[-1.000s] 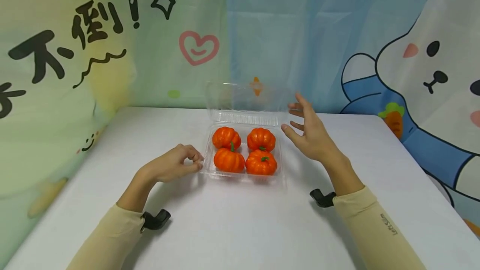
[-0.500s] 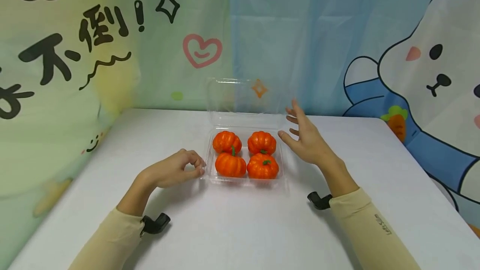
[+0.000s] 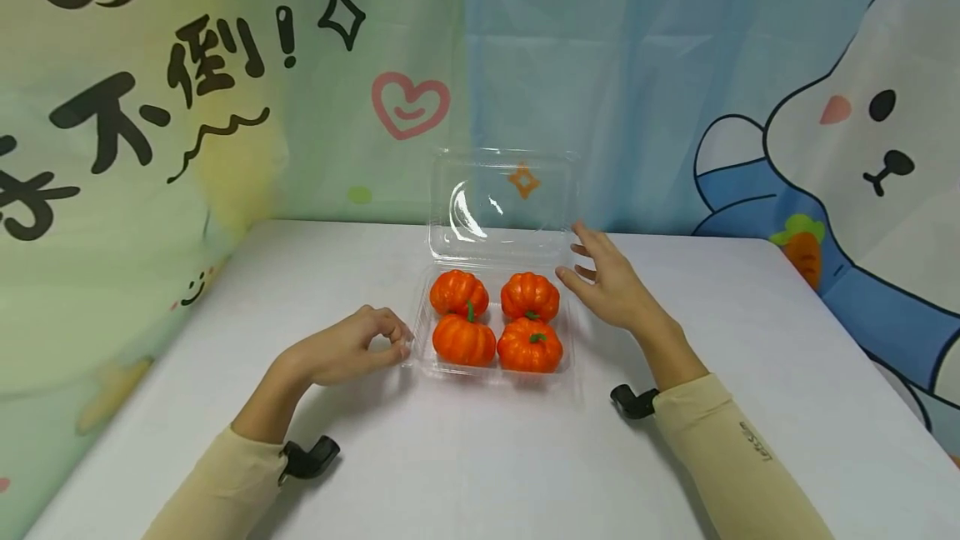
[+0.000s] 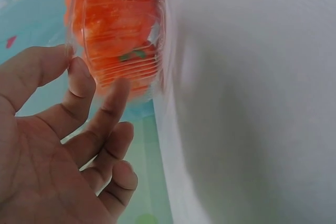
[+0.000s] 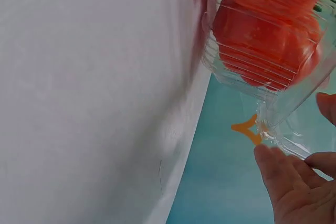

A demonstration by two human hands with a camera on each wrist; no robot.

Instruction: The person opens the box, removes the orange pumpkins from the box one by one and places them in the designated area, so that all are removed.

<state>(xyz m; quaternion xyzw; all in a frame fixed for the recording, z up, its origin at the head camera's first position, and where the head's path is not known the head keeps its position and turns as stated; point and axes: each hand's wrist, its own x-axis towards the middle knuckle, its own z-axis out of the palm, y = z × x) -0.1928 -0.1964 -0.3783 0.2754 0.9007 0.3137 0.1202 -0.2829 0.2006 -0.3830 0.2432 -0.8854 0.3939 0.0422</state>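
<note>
A clear plastic clamshell box (image 3: 495,375) sits on the white table with several small orange pumpkins (image 3: 530,347) in its base. Its transparent lid (image 3: 504,207) stands raised at the back. My left hand (image 3: 352,346) pinches the rim at the base's front left corner between thumb and index finger; the other fingers (image 4: 107,111) are loosely bent beside the ribbed wall. At the right, my right hand (image 3: 615,286) has its fingers extended behind the lid's lower right edge. In the right wrist view, its fingertips (image 5: 265,156) reach right to that edge, thumb apart from them.
The white table (image 3: 480,465) ends at a printed cloth backdrop (image 3: 540,65) close behind the lid. Both forearms wear beige sleeves (image 3: 731,440), with a black wrist mount (image 3: 309,458) at each cuff.
The lid has come forward to a more upright stance, and my right hand has moved slightly down and toward the box. My left hand keeps its pinch on the rim. The head view has shifted slightly.
</note>
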